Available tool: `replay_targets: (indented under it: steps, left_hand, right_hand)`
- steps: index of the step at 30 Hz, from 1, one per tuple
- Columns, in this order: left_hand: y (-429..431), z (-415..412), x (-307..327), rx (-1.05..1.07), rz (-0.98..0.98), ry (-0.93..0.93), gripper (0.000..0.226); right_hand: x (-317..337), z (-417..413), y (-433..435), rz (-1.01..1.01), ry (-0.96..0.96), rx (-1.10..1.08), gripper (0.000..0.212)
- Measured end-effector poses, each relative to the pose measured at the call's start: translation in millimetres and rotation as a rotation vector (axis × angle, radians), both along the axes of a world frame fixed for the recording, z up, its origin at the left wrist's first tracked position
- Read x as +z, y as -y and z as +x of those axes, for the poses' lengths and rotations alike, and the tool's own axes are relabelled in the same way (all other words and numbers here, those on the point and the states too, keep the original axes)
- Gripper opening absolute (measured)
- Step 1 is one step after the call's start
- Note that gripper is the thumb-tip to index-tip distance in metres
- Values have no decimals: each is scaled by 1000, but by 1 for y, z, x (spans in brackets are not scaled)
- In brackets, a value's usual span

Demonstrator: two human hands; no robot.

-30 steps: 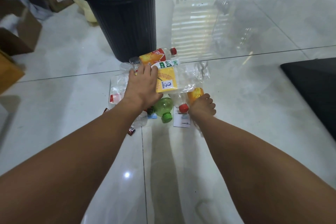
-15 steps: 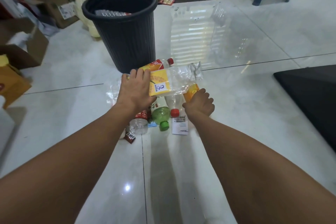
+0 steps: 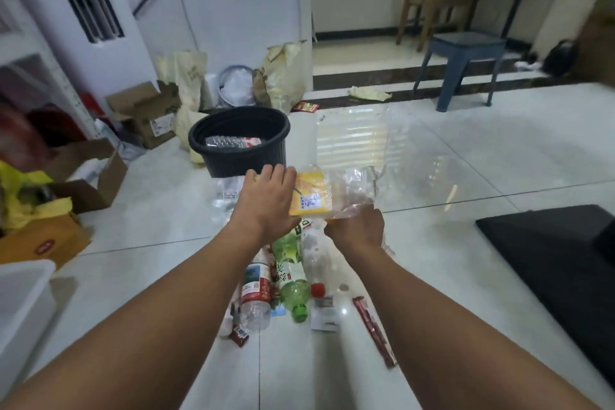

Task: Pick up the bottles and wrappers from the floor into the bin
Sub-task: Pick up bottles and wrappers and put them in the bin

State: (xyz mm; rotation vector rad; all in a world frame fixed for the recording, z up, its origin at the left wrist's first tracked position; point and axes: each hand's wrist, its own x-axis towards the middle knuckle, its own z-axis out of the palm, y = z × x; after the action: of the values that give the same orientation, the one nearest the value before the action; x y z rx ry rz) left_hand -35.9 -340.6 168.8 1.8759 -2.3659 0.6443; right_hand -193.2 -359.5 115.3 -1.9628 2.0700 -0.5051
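We held a clear plastic wrapper with a yellow label up off the floor, just in front of the black bin; our left hand gripped its yellow end, fingers curled over the top; our right hand was closed beneath its crumpled clear end, though we could not tell whether it held the wrapper or something else; below our wrists, on the pale tiles, lay a green bottle, a red-labelled clear bottle, a red-capped clear bottle and a long red wrapper; the bin already contained a bottle; a blue stool stood well beyond.
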Motion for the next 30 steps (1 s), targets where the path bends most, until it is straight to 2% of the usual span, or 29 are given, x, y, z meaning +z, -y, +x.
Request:
replay_targets:
  steps: [2,6,9,18,30]
  left_hand:
    - [6,-1,22,8,-27,-14,79]
    - [19,11,62,43,-85,-35,77]
    - [25,34,78,81,-95,-43,73]
    - [41,128,81,198,-73,-112,66]
    - [63,228,103,316,-61,-187,70]
  right_hand:
    - [25,-5,5,23,85,-1,46]
    - [72,-10,21,-15,-66,28,59]
    - [93,0,35,-77,-169,73,54]
    - [102,60,52,-108,-226,71,60]
    - [124,160,77,-142,-217,59,68]
